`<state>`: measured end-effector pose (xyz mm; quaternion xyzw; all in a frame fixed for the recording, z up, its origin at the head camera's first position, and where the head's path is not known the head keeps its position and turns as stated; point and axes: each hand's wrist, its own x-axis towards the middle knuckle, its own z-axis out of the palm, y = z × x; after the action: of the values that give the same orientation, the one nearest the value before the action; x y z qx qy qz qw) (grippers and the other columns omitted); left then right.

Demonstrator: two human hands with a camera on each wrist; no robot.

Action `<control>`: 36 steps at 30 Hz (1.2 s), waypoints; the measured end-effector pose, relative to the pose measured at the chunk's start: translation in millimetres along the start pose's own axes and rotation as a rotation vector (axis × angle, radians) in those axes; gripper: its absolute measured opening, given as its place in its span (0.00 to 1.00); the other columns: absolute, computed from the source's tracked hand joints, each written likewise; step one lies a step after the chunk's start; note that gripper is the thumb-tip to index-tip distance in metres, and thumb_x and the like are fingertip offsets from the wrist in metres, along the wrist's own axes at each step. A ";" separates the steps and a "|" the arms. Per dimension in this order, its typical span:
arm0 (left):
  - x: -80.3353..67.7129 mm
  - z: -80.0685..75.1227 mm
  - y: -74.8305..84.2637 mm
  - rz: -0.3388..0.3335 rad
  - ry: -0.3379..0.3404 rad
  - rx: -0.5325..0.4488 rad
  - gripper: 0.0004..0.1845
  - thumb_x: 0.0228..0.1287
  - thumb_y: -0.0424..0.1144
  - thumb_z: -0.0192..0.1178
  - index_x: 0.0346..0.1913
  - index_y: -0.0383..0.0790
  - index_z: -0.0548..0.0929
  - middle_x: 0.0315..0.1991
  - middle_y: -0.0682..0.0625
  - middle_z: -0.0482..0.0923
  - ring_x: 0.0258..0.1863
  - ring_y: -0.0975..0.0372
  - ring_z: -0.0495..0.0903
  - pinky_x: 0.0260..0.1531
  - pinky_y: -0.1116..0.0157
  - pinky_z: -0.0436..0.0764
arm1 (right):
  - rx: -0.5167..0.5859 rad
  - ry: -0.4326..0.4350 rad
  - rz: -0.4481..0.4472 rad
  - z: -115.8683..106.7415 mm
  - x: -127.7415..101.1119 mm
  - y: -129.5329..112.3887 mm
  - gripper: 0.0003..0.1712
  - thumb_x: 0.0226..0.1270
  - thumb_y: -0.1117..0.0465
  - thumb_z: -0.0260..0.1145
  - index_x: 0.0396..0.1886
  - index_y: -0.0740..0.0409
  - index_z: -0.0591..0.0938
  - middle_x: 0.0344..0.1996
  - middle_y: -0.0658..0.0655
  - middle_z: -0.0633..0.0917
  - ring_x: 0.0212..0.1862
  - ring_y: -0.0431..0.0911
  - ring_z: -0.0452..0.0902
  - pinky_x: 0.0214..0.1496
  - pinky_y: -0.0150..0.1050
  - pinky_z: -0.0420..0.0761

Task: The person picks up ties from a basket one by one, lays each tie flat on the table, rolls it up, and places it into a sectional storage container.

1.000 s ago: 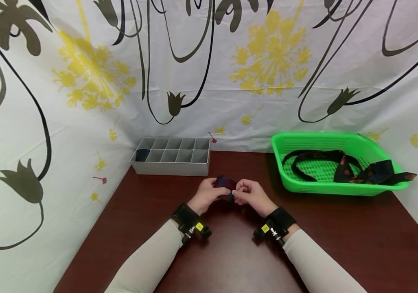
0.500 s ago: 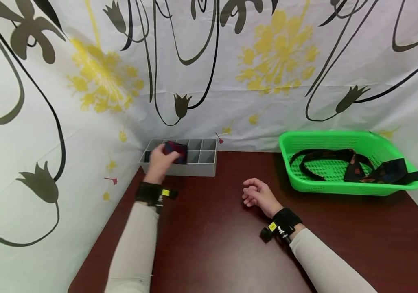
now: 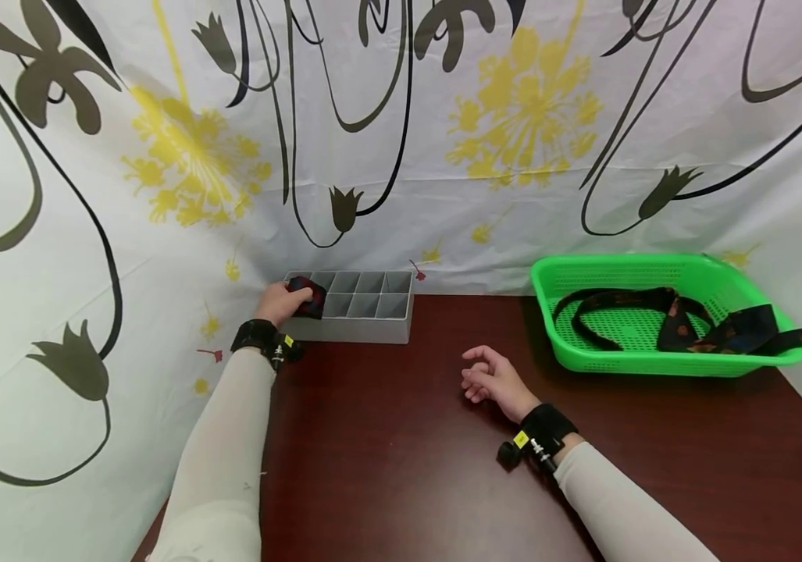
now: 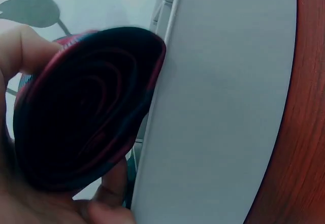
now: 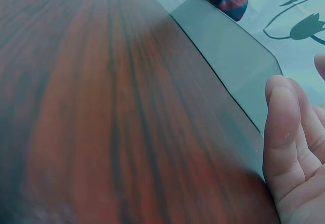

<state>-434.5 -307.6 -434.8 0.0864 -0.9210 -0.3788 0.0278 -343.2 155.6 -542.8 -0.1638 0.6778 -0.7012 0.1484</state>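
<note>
My left hand grips a rolled-up dark blue and red necktie over the left end of a grey divided organizer tray at the back of the table. The left wrist view shows the roll seen end-on, held between my fingers just above the tray's grey wall. My right hand rests on the brown table with fingers loosely curled and nothing in it. From the right wrist view, the fingers lie relaxed, with the tray and the roll farther off.
A green plastic basket stands at the back right, holding several unrolled dark neckties, one hanging over its right rim. Flower-patterned cloth hangs behind and to the left of the table.
My left hand carried the rolled tie from the table's middle to the tray, then lowered it at the tray's left end. The right hand let go and now rests on the table.
</note>
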 end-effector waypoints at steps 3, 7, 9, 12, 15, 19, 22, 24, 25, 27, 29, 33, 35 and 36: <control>5.4 1.3 3.7 0.005 -0.014 0.022 0.20 0.62 0.53 0.60 0.36 0.37 0.77 0.32 0.45 0.74 0.32 0.52 0.70 0.34 0.60 0.70 | -0.011 0.003 -0.005 -0.9 -0.6 -1.7 0.28 0.78 0.66 0.64 0.69 0.74 0.64 0.28 0.51 0.85 0.28 0.42 0.85 0.32 0.34 0.86; 10.5 -0.6 3.1 -0.014 -0.031 0.031 0.20 0.61 0.54 0.60 0.34 0.38 0.73 0.33 0.46 0.71 0.33 0.53 0.68 0.34 0.60 0.69 | -0.018 -0.002 -0.007 -1.1 -1.1 -2.6 0.28 0.78 0.66 0.64 0.69 0.74 0.65 0.28 0.51 0.84 0.28 0.42 0.85 0.32 0.34 0.86; 11.8 -1.5 2.0 -0.030 -0.041 0.035 0.21 0.61 0.54 0.60 0.34 0.38 0.72 0.36 0.44 0.70 0.35 0.53 0.68 0.36 0.60 0.69 | -0.022 -0.004 -0.006 -1.3 -1.1 -2.0 0.28 0.78 0.65 0.64 0.69 0.74 0.65 0.28 0.51 0.84 0.28 0.42 0.85 0.32 0.34 0.85; 11.8 -2.7 1.7 -0.036 -0.054 0.062 0.21 0.62 0.55 0.59 0.35 0.37 0.71 0.39 0.42 0.70 0.38 0.52 0.68 0.39 0.61 0.69 | -0.028 -0.003 -0.006 -1.8 -1.0 -0.2 0.28 0.78 0.65 0.64 0.68 0.74 0.65 0.28 0.51 0.84 0.28 0.42 0.85 0.32 0.34 0.85; 11.4 -2.2 3.4 -0.028 -0.043 0.094 0.21 0.61 0.54 0.58 0.35 0.36 0.72 0.39 0.41 0.71 0.38 0.51 0.68 0.39 0.60 0.70 | -0.035 -0.005 -0.007 -2.2 -0.9 1.3 0.27 0.78 0.65 0.64 0.68 0.73 0.65 0.28 0.52 0.83 0.28 0.42 0.84 0.32 0.35 0.85; 11.7 0.0 4.5 -0.027 -0.026 0.152 0.22 0.61 0.52 0.57 0.40 0.33 0.75 0.41 0.38 0.73 0.37 0.50 0.69 0.38 0.59 0.70 | -0.046 -0.015 -0.008 -2.2 -1.4 2.2 0.27 0.78 0.65 0.64 0.68 0.73 0.66 0.29 0.53 0.83 0.29 0.43 0.84 0.33 0.35 0.85; 12.9 1.0 4.6 -0.020 -0.014 0.206 0.24 0.63 0.52 0.57 0.43 0.30 0.78 0.43 0.36 0.76 0.37 0.49 0.71 0.38 0.58 0.71 | -0.056 -0.020 -0.012 -2.2 -1.9 2.5 0.27 0.78 0.64 0.64 0.67 0.74 0.66 0.29 0.53 0.83 0.29 0.43 0.84 0.33 0.36 0.86; 14.3 2.4 4.9 -0.006 0.002 0.251 0.23 0.63 0.52 0.58 0.42 0.30 0.80 0.42 0.36 0.79 0.36 0.49 0.73 0.36 0.58 0.72 | -0.065 -0.020 -0.014 -2.2 -2.0 2.7 0.27 0.78 0.64 0.64 0.67 0.74 0.66 0.29 0.53 0.84 0.29 0.43 0.84 0.33 0.35 0.86; 14.9 3.4 5.3 0.005 0.012 0.273 0.23 0.63 0.51 0.58 0.42 0.30 0.81 0.41 0.36 0.80 0.36 0.48 0.74 0.35 0.58 0.73 | -0.069 -0.020 -0.016 -2.2 -2.1 2.6 0.27 0.78 0.64 0.64 0.67 0.74 0.66 0.29 0.53 0.84 0.29 0.43 0.84 0.33 0.35 0.86; 15.7 6.6 7.0 0.025 0.036 0.333 0.22 0.63 0.51 0.60 0.38 0.31 0.83 0.37 0.37 0.82 0.34 0.48 0.77 0.33 0.57 0.75 | -0.075 -0.020 -0.021 -2.1 -2.0 2.3 0.27 0.78 0.64 0.64 0.66 0.74 0.66 0.29 0.53 0.84 0.29 0.42 0.84 0.33 0.35 0.86; 16.0 10.8 8.5 0.049 0.061 0.400 0.21 0.62 0.51 0.62 0.36 0.32 0.84 0.35 0.37 0.83 0.33 0.47 0.80 0.32 0.56 0.78 | -0.080 -0.019 -0.023 -1.9 -1.8 1.8 0.26 0.78 0.64 0.64 0.66 0.74 0.67 0.29 0.52 0.83 0.28 0.42 0.84 0.33 0.35 0.85; 14.9 19.8 12.6 0.081 0.134 0.512 0.22 0.58 0.51 0.68 0.36 0.31 0.87 0.35 0.35 0.87 0.35 0.45 0.84 0.35 0.52 0.83 | -0.087 -0.021 -0.025 -0.8 -1.5 0.1 0.26 0.78 0.65 0.65 0.66 0.73 0.68 0.28 0.51 0.83 0.28 0.42 0.83 0.33 0.35 0.85; 13.0 23.4 14.5 0.090 0.168 0.521 0.22 0.56 0.51 0.70 0.36 0.30 0.88 0.35 0.35 0.87 0.35 0.44 0.85 0.35 0.51 0.84 | -0.091 -0.020 -0.028 -0.4 -1.3 -0.7 0.26 0.77 0.65 0.66 0.66 0.73 0.69 0.28 0.51 0.83 0.28 0.42 0.83 0.33 0.35 0.85; 11.5 24.9 15.3 0.093 0.182 0.514 0.21 0.56 0.50 0.70 0.35 0.31 0.88 0.34 0.35 0.87 0.34 0.44 0.85 0.34 0.51 0.83 | -0.092 -0.017 -0.028 -0.2 -1.2 -1.0 0.26 0.77 0.65 0.66 0.66 0.73 0.69 0.28 0.51 0.83 0.28 0.42 0.83 0.32 0.35 0.85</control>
<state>-450.9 -281.7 -442.0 0.0817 -0.9836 -0.1216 0.1049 -342.2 156.4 -541.9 -0.1856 0.7058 -0.6699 0.1367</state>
